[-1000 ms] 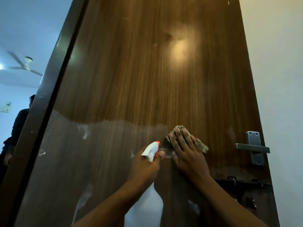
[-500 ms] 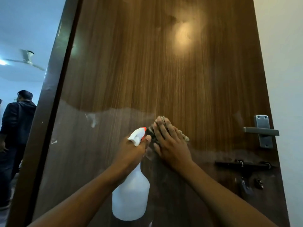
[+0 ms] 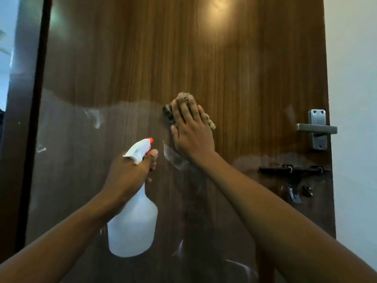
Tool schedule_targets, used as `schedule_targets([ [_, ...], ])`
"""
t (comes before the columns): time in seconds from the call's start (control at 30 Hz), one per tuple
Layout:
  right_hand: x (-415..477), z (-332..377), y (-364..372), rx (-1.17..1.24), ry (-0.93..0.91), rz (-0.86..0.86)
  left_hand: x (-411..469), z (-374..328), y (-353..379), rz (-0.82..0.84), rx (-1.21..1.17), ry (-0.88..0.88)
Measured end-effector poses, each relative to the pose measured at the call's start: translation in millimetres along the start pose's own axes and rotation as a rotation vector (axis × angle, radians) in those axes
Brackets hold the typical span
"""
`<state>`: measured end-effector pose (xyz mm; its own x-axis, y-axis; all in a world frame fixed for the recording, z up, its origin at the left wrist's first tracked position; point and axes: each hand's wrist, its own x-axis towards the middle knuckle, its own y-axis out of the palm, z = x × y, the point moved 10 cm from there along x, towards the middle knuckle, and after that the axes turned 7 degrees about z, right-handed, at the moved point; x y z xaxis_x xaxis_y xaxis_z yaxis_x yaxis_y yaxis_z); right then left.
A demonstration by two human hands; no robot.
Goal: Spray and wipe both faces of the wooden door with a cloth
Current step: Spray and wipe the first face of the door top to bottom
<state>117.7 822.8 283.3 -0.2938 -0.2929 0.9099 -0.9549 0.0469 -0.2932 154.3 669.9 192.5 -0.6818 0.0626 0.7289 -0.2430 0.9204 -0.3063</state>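
Note:
The brown wooden door fills the head view; its lower half looks dull and filmy, its upper half glossy. My right hand presses a crumpled patterned cloth flat against the door at mid height, right on the edge between the dull and glossy areas. My left hand grips the neck of a white spray bottle with an orange-tipped nozzle, held just left of and below the cloth, nozzle toward the door.
A metal lever handle and a black slide bolt sit on the door's right side. A white wall borders the door on the right. The dark door edge runs down the left.
The view has dropped lower on the door and shifted. My left hand with the bottle has come down and away from my right hand. The cloth stays pressed to the door.

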Motion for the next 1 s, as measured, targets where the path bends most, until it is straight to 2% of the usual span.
schedule_targets([
  [0.07,-30,14,6,-0.061,-0.192,0.009,-1,4,-5,-0.008,0.010,-0.010],
  [0.13,-61,-1,10,-0.111,-0.253,-0.010,-4,8,-12,-0.017,-0.011,-0.007],
  [0.23,-67,-38,5,-0.099,-0.101,-0.018,-10,19,-26,-0.030,-0.037,-0.015],
  [0.33,-27,-35,-6,0.001,0.114,-0.054,-10,28,-40,-0.051,-0.013,-0.037],
  [0.5,24,10,-7,0.030,0.119,-0.053,-5,17,-65,-0.096,0.257,-0.006],
  [0.57,10,16,-3,0.010,0.028,-0.037,-7,15,-69,-0.094,0.302,-0.003],
  [0.63,-20,25,2,-0.049,-0.153,-0.033,-8,16,-70,-0.075,0.316,-0.006],
  [0.73,-49,17,3,-0.147,-0.362,-0.034,-10,23,-75,-0.041,0.235,-0.006],
  [0.77,-44,12,3,-0.152,-0.336,-0.025,-11,25,-80,-0.043,0.198,-0.011],
  [0.9,24,30,-13,-0.002,0.065,-0.101,-8,31,-105,-0.089,0.161,-0.036],
  [0.93,41,50,-11,0.021,0.082,-0.102,-6,31,-111,-0.099,0.171,-0.041],
  [1.0,59,97,-1,0.023,-0.019,-0.104,-4,30,-119,-0.109,0.207,-0.054],
])
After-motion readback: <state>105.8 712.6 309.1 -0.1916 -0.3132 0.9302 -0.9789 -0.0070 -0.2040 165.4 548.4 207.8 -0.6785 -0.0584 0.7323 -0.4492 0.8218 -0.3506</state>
